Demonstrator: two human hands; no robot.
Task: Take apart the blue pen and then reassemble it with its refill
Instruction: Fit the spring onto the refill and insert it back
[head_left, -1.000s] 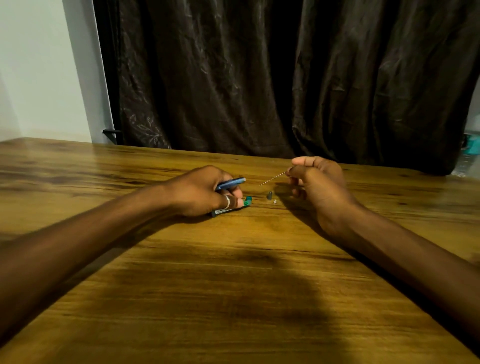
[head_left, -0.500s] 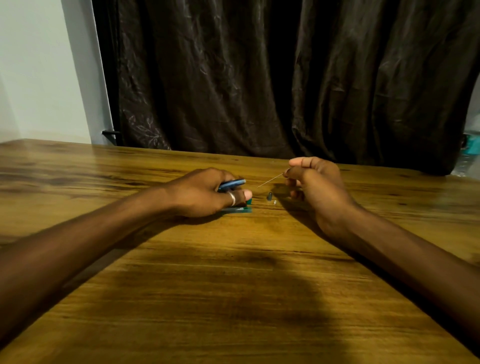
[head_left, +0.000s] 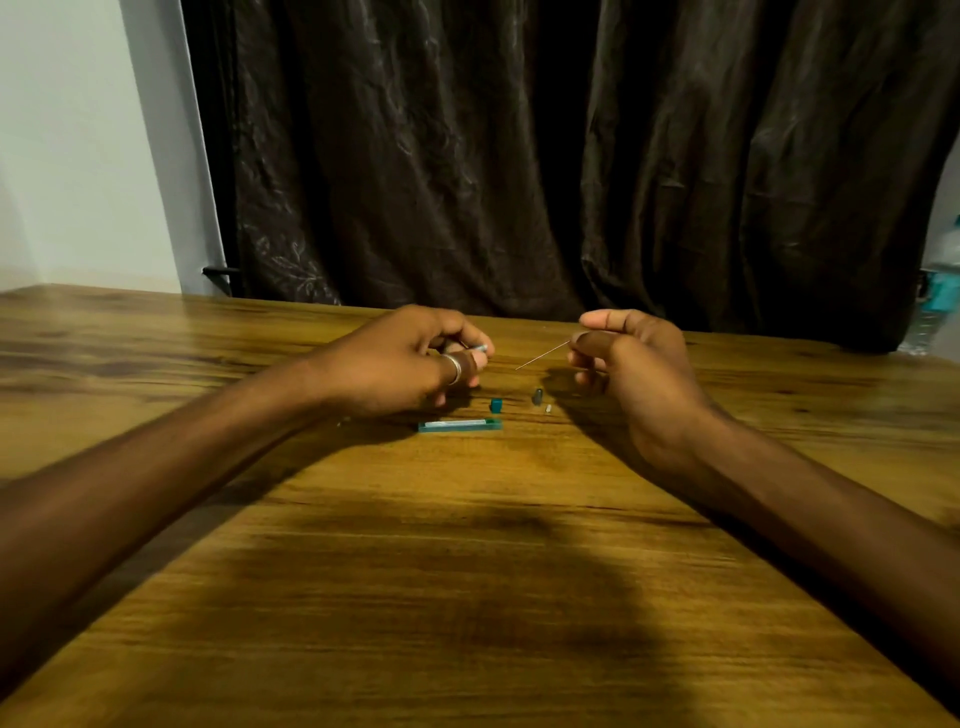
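Note:
My left hand (head_left: 410, 361), with a ring on one finger, is closed around the blue pen barrel (head_left: 480, 348); only the barrel's tip shows past the fingers. My right hand (head_left: 631, 358) pinches a thin refill (head_left: 543, 355) that points left and down toward the left hand, with a gap between its tip and the barrel. On the wooden table (head_left: 467, 571) below the hands lie a teal refill case (head_left: 460, 425), a small teal cap (head_left: 496, 405), a dark cone-shaped tip piece (head_left: 537, 396) and a tiny pale piece (head_left: 548, 409).
A dark curtain (head_left: 571, 156) hangs behind the table's far edge. A plastic bottle (head_left: 932, 306) with a teal label stands at the far right. A pale wall (head_left: 78, 145) is at the left.
My left hand has lifted off the table and turned, so the teal case and cap now lie uncovered. Less of the blue barrel shows. The right hand keeps hold of the refill.

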